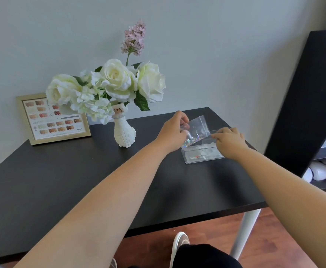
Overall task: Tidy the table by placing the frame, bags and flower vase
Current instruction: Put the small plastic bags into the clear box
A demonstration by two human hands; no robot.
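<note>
A small clear zip bag (197, 130) with glitter in its bottom is held above a clear plastic box (202, 153) on the black table (81, 180). My left hand (174, 130) pinches the bag's left edge. My right hand (229, 142) grips its right lower corner, over the box. Other small bags lie inside the box. A gold-framed nail colour chart (54, 120) leans on the wall at the back left. A white cat-shaped vase (124, 132) with white roses and a lilac sprig stands beside it.
A black shelf unit (303, 105) stands close to the table's right end, with white items on its lower shelf. The table's white leg (243, 233) meets a wooden floor. My shoe (179, 242) shows below the front edge.
</note>
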